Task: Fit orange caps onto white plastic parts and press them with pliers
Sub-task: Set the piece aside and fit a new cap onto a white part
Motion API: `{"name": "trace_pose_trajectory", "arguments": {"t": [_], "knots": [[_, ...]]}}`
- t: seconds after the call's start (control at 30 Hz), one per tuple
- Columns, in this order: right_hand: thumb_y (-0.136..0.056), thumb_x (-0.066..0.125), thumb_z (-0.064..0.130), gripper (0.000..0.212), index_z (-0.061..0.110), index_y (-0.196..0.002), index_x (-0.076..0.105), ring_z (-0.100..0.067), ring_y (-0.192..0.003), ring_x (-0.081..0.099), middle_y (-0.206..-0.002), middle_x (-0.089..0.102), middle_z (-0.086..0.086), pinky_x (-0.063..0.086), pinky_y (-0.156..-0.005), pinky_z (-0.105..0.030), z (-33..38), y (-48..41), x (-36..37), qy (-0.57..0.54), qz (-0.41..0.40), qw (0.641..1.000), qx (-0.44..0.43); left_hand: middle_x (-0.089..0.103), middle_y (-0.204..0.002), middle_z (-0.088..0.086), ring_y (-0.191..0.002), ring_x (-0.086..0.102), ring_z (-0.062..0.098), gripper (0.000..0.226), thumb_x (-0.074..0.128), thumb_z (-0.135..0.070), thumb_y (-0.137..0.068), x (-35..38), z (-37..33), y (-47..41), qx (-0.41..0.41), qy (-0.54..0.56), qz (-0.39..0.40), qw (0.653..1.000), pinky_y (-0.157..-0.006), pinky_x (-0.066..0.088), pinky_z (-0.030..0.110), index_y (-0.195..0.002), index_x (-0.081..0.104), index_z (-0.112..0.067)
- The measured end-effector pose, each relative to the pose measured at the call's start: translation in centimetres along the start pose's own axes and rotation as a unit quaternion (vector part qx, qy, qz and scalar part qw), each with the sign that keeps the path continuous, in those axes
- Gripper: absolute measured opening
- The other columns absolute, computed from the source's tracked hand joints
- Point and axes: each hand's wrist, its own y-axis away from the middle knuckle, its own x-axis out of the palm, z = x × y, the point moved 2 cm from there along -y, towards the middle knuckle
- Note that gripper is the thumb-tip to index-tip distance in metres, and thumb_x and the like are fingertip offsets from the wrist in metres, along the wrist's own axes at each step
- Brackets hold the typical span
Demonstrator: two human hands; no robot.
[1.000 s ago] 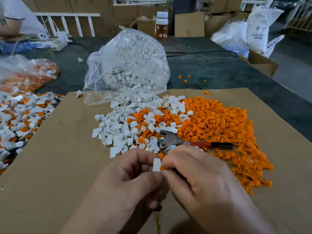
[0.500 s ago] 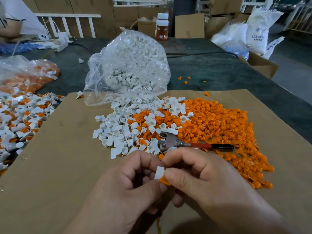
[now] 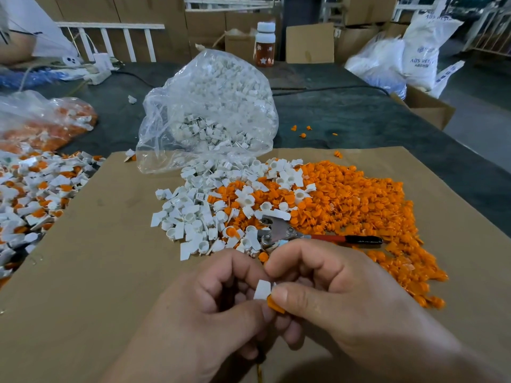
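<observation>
- The left hand [image 3: 210,308] has its fingers curled in tight. Thumb and forefinger pinch the white part [image 3: 262,290] from the left, with no visible gap beside it.
- The right hand [image 3: 340,294] is curled the same way. Its thumb tip presses on the orange cap [image 3: 275,304] and its forefinger arches over the top, so the two hands meet fingertip to fingertip.
- The white part sits between the two thumbs, its flat tab standing upward and leaning a little to the right.
- The orange cap touches the part's lower right corner and is tilted. I cannot tell whether it is fully seated.
- The pliers [image 3: 290,233] lie just beyond the right forefinger, untouched. Their long axis runs left to right, with the metal head to the left and the red-and-black handles pointing right.
- The loose orange caps [image 3: 359,211] spread beyond and to the right of the right fingers.
- The loose white parts [image 3: 190,217] lie beyond the left fingers. Both piles rest on a cardboard sheet [image 3: 83,258].
- Further beyond the fingertips, a clear bag [image 3: 210,111] full of white parts opens toward the hands.
- Well to the left of the left fingers is a heap [image 3: 33,189] of white parts with orange showing in them.
- Far beyond and to the right, a white sack [image 3: 420,62] carries blue print. "ABS" can be read and the rest is too blurred.
- A bottle [image 3: 265,44] with a white cap shows star shapes but no legible words.
</observation>
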Motion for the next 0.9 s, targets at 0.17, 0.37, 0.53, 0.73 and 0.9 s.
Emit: {"name": "trace_pose_trajectory", "arguments": {"t": [0.17,0.37,0.53,0.73,0.9], "knots": [[-0.081,0.068,0.024,0.013,0.031,-0.092,0.067,-0.021,-0.063,0.067,-0.075,0.072,-0.005,0.057,-0.059,-0.039,-0.1,0.0,0.0,-0.011,0.003,1.000,0.018,0.066,-0.061,0.005,-0.053,0.064,0.018,0.026,0.080,-0.041,-0.053,-0.1,0.3,-0.1,-0.007,-0.015,-0.002,1.000,-0.049,0.051,0.025,-0.071,0.071,-0.026],[-0.090,0.063,0.040,0.011,0.044,-0.100,0.061,-0.005,-0.069,0.065,-0.082,0.068,0.011,0.054,-0.060,-0.020,0.3,0.3,-0.1,0.154,-0.061,0.986,-0.012,0.064,-0.063,0.015,-0.050,0.060,0.024,0.029,0.081,-0.032,-0.048,0.1,0.5,-0.5,-0.033,0.067,-0.014,0.997,-0.044,0.047,0.027,-0.071,0.070,-0.019],[-0.085,0.041,0.052,0.042,0.039,-0.125,0.046,-0.001,-0.115,0.035,-0.120,0.043,0.022,0.036,-0.092,-0.020,1.1,0.5,-2.0,0.540,-0.184,0.818,-0.081,0.052,-0.055,0.013,-0.038,0.052,0.020,0.037,0.081,-0.017,-0.039,-0.1,0.2,-0.7,-0.063,0.213,-0.060,0.973,-0.034,0.041,0.023,-0.074,0.073,-0.010],[-0.083,0.029,0.063,0.072,0.039,-0.145,0.001,-0.013,-0.135,0.013,-0.146,0.020,0.015,0.018,-0.113,-0.036,-0.3,0.5,-4.1,0.657,-0.071,0.746,0.081,0.048,-0.052,0.017,-0.035,0.045,0.019,0.032,0.079,-0.016,-0.039,-0.6,-0.2,-0.9,-0.067,0.271,-0.082,0.957,-0.033,0.040,0.022,-0.070,0.072,-0.011],[-0.082,0.030,0.062,0.070,0.039,-0.146,0.011,-0.013,-0.127,0.022,-0.140,0.033,0.019,0.025,-0.107,-0.034,-0.4,0.2,-4.6,0.677,-0.071,0.729,0.069,0.050,-0.056,0.014,-0.041,0.048,0.018,0.026,0.078,-0.015,-0.042,-0.9,0.3,-1.0,-0.079,0.283,-0.081,0.952,-0.035,0.041,0.024,-0.066,0.070,-0.013]]}}
